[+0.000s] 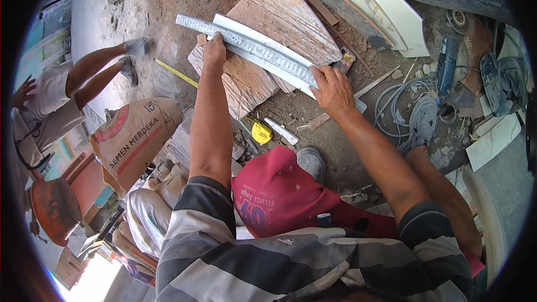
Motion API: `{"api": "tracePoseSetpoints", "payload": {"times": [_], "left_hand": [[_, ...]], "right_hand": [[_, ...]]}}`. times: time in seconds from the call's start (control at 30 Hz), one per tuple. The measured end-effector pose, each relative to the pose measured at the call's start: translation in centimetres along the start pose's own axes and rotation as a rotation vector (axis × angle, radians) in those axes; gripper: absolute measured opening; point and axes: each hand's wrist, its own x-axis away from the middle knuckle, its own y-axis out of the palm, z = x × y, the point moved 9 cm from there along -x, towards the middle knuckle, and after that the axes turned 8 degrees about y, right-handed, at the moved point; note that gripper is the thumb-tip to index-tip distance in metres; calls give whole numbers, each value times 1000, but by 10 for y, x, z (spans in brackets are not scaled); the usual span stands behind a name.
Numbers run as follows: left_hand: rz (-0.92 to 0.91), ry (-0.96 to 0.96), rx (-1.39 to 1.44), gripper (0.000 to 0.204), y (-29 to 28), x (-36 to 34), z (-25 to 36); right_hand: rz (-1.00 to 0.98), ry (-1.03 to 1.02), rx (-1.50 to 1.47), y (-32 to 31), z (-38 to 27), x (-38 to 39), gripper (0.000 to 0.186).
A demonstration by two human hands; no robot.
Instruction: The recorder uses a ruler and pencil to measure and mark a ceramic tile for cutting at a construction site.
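Note:
A long galvanised metal channel (251,46) lies along a narrow strip of white tile (288,74), slanting from upper left to lower right. My left hand (215,51) is closed on the channel and strip near the far left end. At the other end my right hand (334,90) grips the channel, fingers bent over its top. Beneath the strip are rough, reddish, dusty slabs (285,14). A yellow tape measure (261,133) rests on the ground below them. Part of its yellow blade (176,72) shows left of the slabs.
At right lie a blue angle grinder (447,61) and a coiled grey cable (386,112). Curved white tile pieces (386,8) stand at the back. A brown cement bag (137,141) sits at left. Another person's legs (92,75) are at the far left.

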Motion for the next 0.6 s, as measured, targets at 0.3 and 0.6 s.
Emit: {"api": "tracePoseSetpoints", "payload": {"times": [0.3,0.6], "left_hand": [[-61,-218,207,44,-9,-2,-14],[-165,-316,166,41,4,9,-5]], "right_hand": [[-24,0,-25,-3,-10,-3,56],[-72,52,-20,-3,-1,0,60]]}}
